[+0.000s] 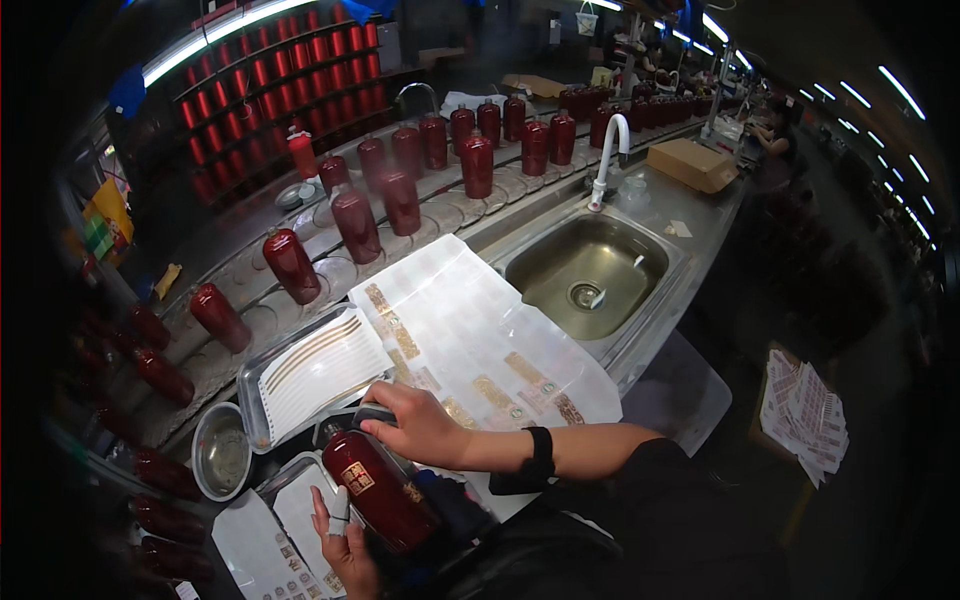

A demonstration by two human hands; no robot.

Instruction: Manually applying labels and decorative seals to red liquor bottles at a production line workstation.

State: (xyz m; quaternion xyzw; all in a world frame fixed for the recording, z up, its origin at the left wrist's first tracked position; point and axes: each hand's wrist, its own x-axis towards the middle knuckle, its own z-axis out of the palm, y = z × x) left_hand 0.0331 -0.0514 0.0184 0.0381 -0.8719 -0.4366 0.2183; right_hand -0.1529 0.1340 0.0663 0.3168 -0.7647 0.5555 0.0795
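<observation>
A glossy dark-red bottle [378, 492] lies tilted in front of me, its neck pointing away and to the left. Gold decals sit on its side. My right hand [415, 425] is closed around a small dark-grey object [374, 413] just above the bottle's neck; its kind is unclear. Low beside the bottle is my left hand [348, 548], fingers stretched out, one wearing a white covering [339, 512]. It is close against the bottle's left side; whether it presses on it I cannot tell. Decal sheets [258, 545] lie left of that hand.
A metal tray [254, 378] carries a striped sheet [325, 368], with a metal bowl [222, 452] nearby. Large decal paper [455, 300] covers the bench beside a steel sink [640, 345] with a white faucet [602, 165]. Red bottles [478, 168] line the conveyor [350, 262]; a cardboard box [692, 165] stands beyond.
</observation>
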